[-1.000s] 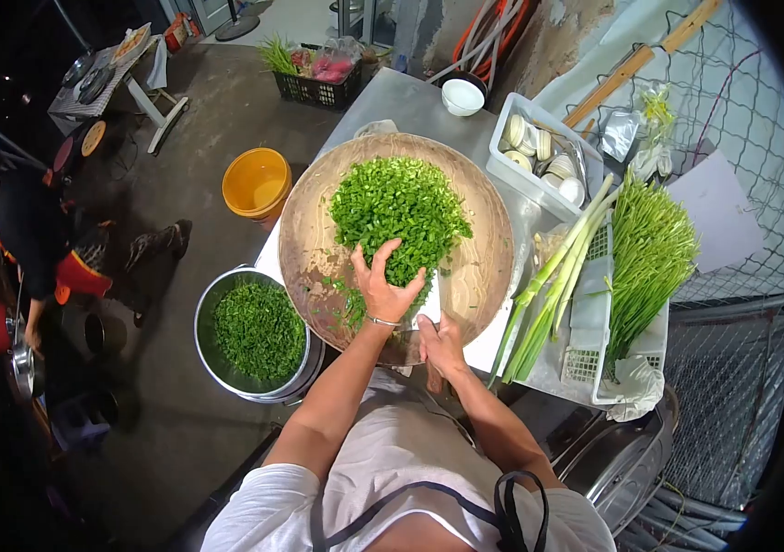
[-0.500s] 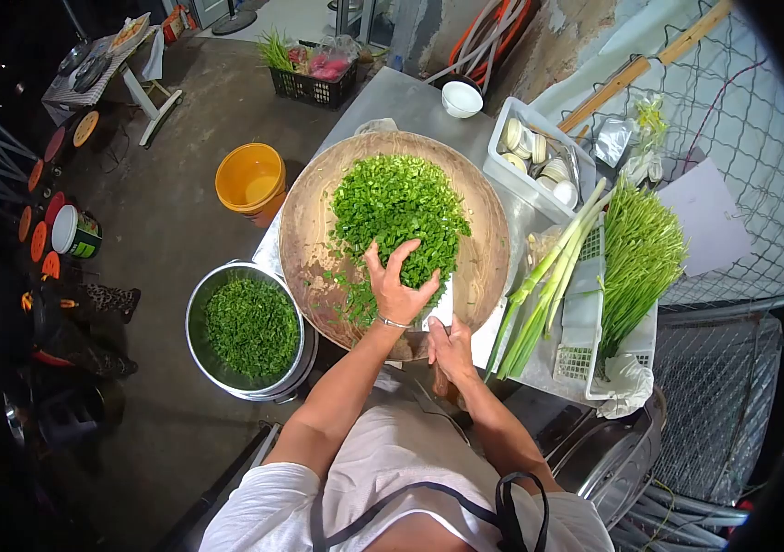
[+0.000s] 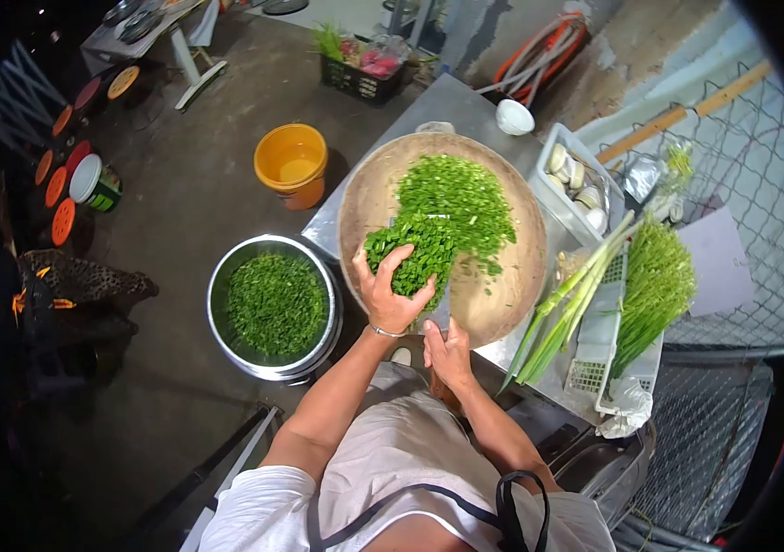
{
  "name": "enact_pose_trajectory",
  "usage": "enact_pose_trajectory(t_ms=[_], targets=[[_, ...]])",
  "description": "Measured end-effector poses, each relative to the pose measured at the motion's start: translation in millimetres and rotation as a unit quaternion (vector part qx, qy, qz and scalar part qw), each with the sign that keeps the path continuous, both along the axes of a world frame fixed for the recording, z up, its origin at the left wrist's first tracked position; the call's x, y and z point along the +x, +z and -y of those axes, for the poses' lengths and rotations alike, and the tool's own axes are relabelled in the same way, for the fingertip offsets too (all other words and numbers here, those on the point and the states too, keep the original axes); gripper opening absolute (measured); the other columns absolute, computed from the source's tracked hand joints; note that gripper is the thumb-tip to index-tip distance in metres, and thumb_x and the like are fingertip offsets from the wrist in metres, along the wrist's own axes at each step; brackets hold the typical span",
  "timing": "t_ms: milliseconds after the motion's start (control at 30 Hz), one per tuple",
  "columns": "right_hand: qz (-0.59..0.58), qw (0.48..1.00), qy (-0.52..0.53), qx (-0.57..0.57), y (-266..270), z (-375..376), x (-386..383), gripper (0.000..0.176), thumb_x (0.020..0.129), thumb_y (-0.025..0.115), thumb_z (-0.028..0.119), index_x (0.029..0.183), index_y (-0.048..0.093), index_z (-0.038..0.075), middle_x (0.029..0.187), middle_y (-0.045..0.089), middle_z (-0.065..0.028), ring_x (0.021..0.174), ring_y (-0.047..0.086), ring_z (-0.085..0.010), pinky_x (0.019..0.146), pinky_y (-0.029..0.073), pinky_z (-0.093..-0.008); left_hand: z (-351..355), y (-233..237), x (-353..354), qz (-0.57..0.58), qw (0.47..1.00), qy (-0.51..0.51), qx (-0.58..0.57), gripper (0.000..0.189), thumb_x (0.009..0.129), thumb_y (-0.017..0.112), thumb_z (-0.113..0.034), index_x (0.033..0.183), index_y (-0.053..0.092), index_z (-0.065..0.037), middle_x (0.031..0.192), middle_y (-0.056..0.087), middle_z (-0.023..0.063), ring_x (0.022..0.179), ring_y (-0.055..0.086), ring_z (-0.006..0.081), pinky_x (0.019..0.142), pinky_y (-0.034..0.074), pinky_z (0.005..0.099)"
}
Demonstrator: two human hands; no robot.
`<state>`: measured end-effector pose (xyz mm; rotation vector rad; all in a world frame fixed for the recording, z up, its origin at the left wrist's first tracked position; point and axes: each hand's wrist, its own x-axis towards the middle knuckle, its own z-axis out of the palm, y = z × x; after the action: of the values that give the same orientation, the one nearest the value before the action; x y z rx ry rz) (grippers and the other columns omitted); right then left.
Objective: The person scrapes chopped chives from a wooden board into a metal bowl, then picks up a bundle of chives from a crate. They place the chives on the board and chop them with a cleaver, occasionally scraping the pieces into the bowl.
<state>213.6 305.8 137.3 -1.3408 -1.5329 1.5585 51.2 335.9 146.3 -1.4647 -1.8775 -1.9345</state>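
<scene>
A heap of chopped green onions (image 3: 461, 198) lies on a round wooden chopping board (image 3: 525, 267). My left hand (image 3: 389, 293) cups its curled fingers around a second mound of chopped green onions (image 3: 410, 248), at the board's left side. Beneath this mound, the blade of a cleaver (image 3: 444, 305) shows in part; most of it is hidden. My right hand (image 3: 448, 351) is closed on the cleaver's handle at the board's near edge. Left of the board, a large metal pot (image 3: 218, 322) holds more chopped greens (image 3: 277, 304).
The board rests on a metal table (image 3: 452, 97). Long green onions (image 3: 566, 317), a leafy green bunch (image 3: 654, 294) and a white plastic basket (image 3: 587, 375) are at right. A container of lids (image 3: 548, 198) stands behind. An orange bucket (image 3: 291, 166) is on the floor.
My left hand and the cleaver have shifted left across the board with part of the chopped green onions, separating it from the heap behind. The camera view has turned too.
</scene>
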Motion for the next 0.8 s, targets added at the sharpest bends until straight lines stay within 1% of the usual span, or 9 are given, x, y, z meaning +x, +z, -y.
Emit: enact_pose_trajectory(t_ms=[200,333,367,467,567,633,667,700,800], targets=[[-0.018,0.996,0.078,-0.028,-19.3,50.3,-83.5,0.019,0.102,0.061,0.020,0.109,0.059,0.002,0.067,0.060,-0.0016,0.045,0.054,-0.0103,0.043,0.044,-0.0296,79.7,-42.8,-80.2,0.003,0.992,0.103,-0.067,0.066,0.066,0.087,-0.018,0.126,0.061,-0.011,0.121,0.067,0.0075,0.122,0.053,0.0322,0.117,0.024,0.0571],[0.159,0.962,0.177,0.135,-55.1,80.6,-133.7,0.029,0.097,0.064,0.018,0.116,0.053,0.000,0.077,0.067,-0.0210,0.071,0.068,-0.0431,0.066,0.054,-0.0494,119.4,-104.4,-134.0,0.117,0.972,0.146,-0.145,0.070,0.072,0.085,-0.020,0.135,0.058,-0.011,0.133,0.062,0.0137,0.132,0.046,0.0405,0.122,0.018,0.0592],[0.133,0.971,0.188,0.062,-48.1,85.1,-147.5,0.028,0.097,0.064,0.018,0.113,0.051,0.000,0.086,0.063,-0.0292,0.089,0.062,-0.0558,0.078,0.049,-0.0563,129.3,-125.8,-150.3,0.170,0.952,0.132,-0.219,0.078,0.078,0.084,-0.027,0.147,0.050,-0.013,0.148,0.048,0.0206,0.141,0.034,0.0471,0.121,0.022,0.0591],[0.118,0.967,0.197,0.111,-82.3,92.5,-165.1,0.032,0.096,0.066,0.020,0.115,0.050,0.000,0.091,0.064,-0.0292,0.090,0.065,-0.0524,0.078,0.050,-0.0548,147.1,-196.3,-190.2,0.284,0.841,0.194,-0.417,0.086,0.090,0.075,-0.045,0.160,0.033,-0.019,0.162,0.017,0.0346,0.152,0.017,0.0481,0.122,0.018,0.0582],[0.137,0.971,0.176,0.081,-55.8,86.4,-156.3,0.040,0.095,0.067,0.019,0.126,0.050,0.001,0.094,0.067,-0.0292,0.092,0.067,-0.0521,0.080,0.052,-0.0545,151.3,-193.0,-207.5,0.338,0.820,0.205,-0.414,0.068,0.098,0.067,-0.043,0.154,0.043,-0.013,0.155,0.037,0.0273,0.145,0.035,0.0423,0.119,0.028,0.0542],[0.125,0.980,0.138,0.072,-24.4,77.0,-139.1,0.045,0.095,0.070,0.020,0.130,0.051,0.001,0.093,0.069,-0.0289,0.091,0.069,-0.0493,0.080,0.054,-0.0525,145.2,-211.9,-210.0,0.451,0.842,0.136,-0.262,0.053,0.102,0.062,-0.037,0.145,0.051,-0.008,0.145,0.049,0.0202,0.131,0.049,0.0348,0.111,0.039,0.0480],[0.091,0.986,0.115,0.083,-24.6,71.6,-125.3,0.035,0.097,0.068,0.018,0.125,0.054,0.002,0.084,0.068,-0.0197,0.072,0.070,-0.0331,0.066,0.056,-0.0437,139.4,-221.9,-212.0,0.500,0.842,0.098,-0.180,0.046,0.104,0.060,-0.034,0.141,0.055,-0.006,0.139,0.055,0.0166,0.125,0.056,0.0311,0.107,0.045,0.0450],[0.033,0.994,0.107,0.014,-7.1,60.9,-111.0,0.029,0.099,0.066,0.015,0.121,0.053,0.002,0.081,0.065,-0.0140,0.065,0.065,-0.0239,0.059,0.054,-0.0377,121.9,-176.8,-192.0,0.541,0.830,0.113,-0.072,0.030,0.109,0.052,-0.027,0.129,0.061,-0.006,0.124,0.063,0.0108,0.110,0.063,0.0211,0.092,0.055,0.0366],[-0.158,0.987,-0.004,-0.036,14.6,34.1,-68.9,0.015,0.103,0.060,0.009,0.113,0.050,0.004,0.076,0.058,-0.0020,0.053,0.054,-0.0073,0.047,0.047,-0.0238,72.8,-109.1,-147.4,0.534,0.845,0.022,0.012,0.027,0.108,0.053,-0.023,0.123,0.061,-0.002,0.120,0.062,0.0110,0.100,0.066,0.0209,0.090,0.056,0.0373]])
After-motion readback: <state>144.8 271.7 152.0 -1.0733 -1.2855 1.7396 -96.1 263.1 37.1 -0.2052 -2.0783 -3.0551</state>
